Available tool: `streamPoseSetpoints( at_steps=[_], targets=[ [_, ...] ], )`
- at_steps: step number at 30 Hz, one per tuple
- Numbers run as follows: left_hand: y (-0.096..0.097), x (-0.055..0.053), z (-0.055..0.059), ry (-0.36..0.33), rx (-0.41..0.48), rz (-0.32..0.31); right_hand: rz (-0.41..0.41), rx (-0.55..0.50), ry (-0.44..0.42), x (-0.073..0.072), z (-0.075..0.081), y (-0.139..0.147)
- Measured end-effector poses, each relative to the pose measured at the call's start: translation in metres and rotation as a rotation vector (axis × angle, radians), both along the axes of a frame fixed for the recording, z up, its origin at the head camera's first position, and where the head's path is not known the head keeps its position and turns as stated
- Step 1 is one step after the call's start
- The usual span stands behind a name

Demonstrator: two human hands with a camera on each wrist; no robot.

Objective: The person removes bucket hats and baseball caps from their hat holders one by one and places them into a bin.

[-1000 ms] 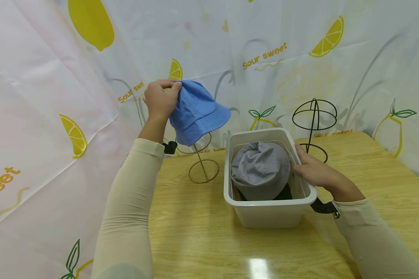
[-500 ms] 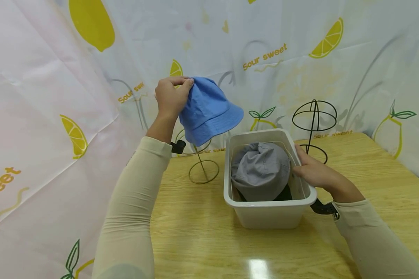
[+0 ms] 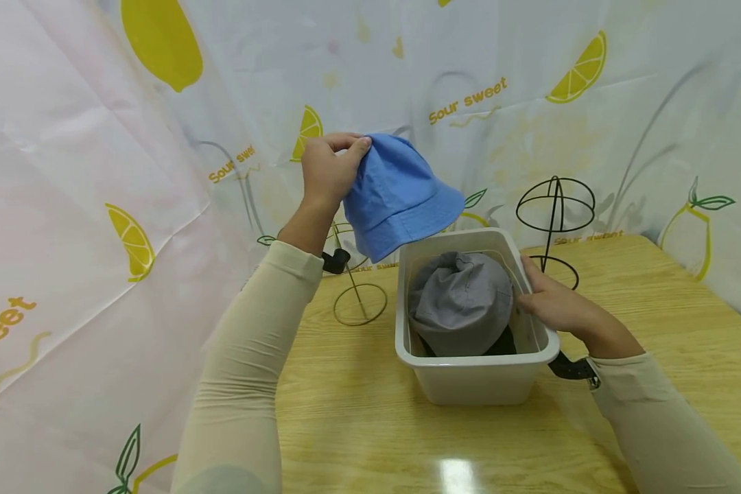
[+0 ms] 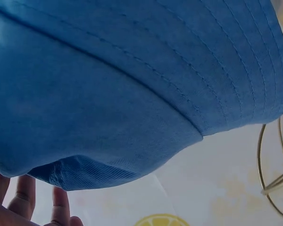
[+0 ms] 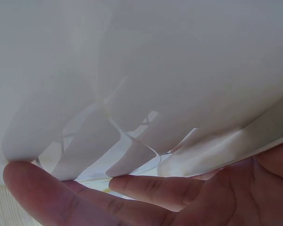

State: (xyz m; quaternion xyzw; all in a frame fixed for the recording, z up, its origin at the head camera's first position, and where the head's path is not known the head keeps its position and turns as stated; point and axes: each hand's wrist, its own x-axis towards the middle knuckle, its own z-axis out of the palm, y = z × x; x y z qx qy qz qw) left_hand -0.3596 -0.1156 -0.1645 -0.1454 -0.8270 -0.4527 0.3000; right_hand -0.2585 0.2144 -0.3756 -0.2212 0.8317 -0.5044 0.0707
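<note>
A blue bucket hat (image 3: 401,195) hangs in the air, its crown pinched between the thumb and fingers of my left hand (image 3: 330,168). In the left wrist view the hat's stitched brim (image 4: 226,61) fills most of the picture. My right hand (image 3: 558,302) grips the right rim of a white plastic bin (image 3: 478,381), thumb inside the wall and fingers outside. From the right wrist, the fingers (image 5: 151,188) lie against the bin's outer wall (image 5: 132,61). Inside the bin sits a crumpled grey hat (image 3: 463,302), with something dark (image 3: 503,343) partly hidden under it.
A gold wire hat stand (image 3: 359,302) stands behind the left forearm, its top partly covered by that hand and the blue hat. A black wire hat stand (image 3: 554,213) is behind the right hand. A lemon-print cloth (image 3: 370,62) hangs behind the wooden table (image 3: 358,418).
My left hand has carried the blue bucket hat to the right, from over the gold stand to near the bin's back left corner. The right hand and bin have stayed put.
</note>
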Motion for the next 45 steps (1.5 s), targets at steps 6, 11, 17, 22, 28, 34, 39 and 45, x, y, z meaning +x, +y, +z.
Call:
streamPoseSetpoints(
  at_steps=[6, 11, 17, 22, 28, 34, 39, 45],
  targets=[
    [0.011, 0.002, -0.004, -0.057, 0.078, -0.062, 0.002, -0.01, 0.002, -0.002, 0.0, 0.0],
    [0.02, 0.003, -0.01, -0.088, 0.113, -0.111, -0.013, 0.01, -0.011, -0.001, 0.001, -0.001],
    [0.033, 0.007, -0.017, -0.092, 0.151, -0.175, -0.026, 0.034, -0.034, -0.002, 0.001, -0.001],
    [0.043, 0.012, -0.022, -0.111, 0.159, -0.204, -0.026, 0.048, -0.035, -0.004, 0.0, -0.001],
    [0.056, 0.019, -0.03, -0.131, 0.186, -0.26, -0.04, 0.068, -0.055, -0.006, 0.0, -0.001],
    [0.065, 0.024, -0.041, -0.168, 0.207, -0.314, -0.045, 0.054, -0.03, -0.006, 0.0, -0.003],
    [0.066, 0.027, -0.054, -0.219, 0.23, -0.326, -0.026, 0.006, -0.013, -0.006, 0.001, -0.005],
    [0.061, 0.023, -0.067, -0.233, 0.209, -0.311, -0.029, 0.028, -0.004, -0.005, 0.0, -0.005]
  ],
)
